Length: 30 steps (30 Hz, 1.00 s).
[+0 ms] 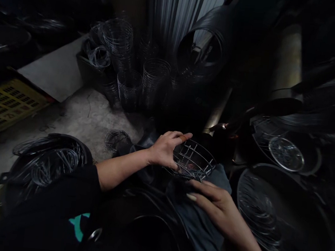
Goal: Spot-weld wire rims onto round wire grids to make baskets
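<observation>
A round basket of thin metal wire (pixel 197 160) sits tilted above my lap in the head view. My left hand (pixel 168 148) holds its left side, thumb at the near edge and fingers over the far rim; one finger has an orange-brown band. My right hand (pixel 215 207) lies at the near side of the basket, fingers stretched out and thumb apart. Its fingertips are close to the lower wires, and whether they touch is hard to tell in the dark. Grey-blue cloth (pixel 204 231) covers my leg below this hand.
Stacks of wire rings (pixel 156 77) stand at the back. Black tubs of wire pieces flank me, one at left (pixel 84 153) and one at right (pixel 299 201). A metal bar (pixel 217 112) and dark machinery lie just ahead right. A yellow crate (pixel 15 101) is far left.
</observation>
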Motion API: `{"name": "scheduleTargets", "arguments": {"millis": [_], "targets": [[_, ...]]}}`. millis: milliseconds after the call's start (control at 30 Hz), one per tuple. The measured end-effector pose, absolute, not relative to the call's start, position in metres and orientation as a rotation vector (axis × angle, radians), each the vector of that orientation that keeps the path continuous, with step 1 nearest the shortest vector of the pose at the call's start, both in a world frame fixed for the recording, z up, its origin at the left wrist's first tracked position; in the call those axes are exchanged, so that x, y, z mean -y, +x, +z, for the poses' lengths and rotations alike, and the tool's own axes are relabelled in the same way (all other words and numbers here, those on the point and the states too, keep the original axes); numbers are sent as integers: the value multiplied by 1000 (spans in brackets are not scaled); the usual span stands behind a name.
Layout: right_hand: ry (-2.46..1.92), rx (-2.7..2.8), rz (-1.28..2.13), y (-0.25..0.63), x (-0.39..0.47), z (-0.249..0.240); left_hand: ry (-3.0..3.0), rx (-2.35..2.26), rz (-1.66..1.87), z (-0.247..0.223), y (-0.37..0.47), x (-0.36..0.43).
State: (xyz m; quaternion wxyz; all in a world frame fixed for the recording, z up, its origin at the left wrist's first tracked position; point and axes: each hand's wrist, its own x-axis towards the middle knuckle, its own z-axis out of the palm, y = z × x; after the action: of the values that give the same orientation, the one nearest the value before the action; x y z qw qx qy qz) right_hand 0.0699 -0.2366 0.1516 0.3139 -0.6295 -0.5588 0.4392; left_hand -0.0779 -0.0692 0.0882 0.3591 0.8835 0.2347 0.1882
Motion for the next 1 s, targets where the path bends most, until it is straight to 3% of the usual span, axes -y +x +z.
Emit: {"name": "scheduleTargets", "arguments": {"millis": [100, 267, 433, 800, 1000], "targets": [[-1731, 1540, 992, 73, 226, 145, 2330, -573, 455, 89, -78, 74], [-2038, 1894, 379, 74, 225, 129, 2292, -624, 481, 93, -75, 78], [-1958, 2080, -12, 82, 224, 126, 2173, -667, 590, 99, -64, 72], [-1699, 2012, -314, 120, 194, 129, 2078, -645, 729, 99, -33, 48], [-1786, 1991, -226, 137, 177, 137, 2036, -670, 711, 101, -16, 31]]}}
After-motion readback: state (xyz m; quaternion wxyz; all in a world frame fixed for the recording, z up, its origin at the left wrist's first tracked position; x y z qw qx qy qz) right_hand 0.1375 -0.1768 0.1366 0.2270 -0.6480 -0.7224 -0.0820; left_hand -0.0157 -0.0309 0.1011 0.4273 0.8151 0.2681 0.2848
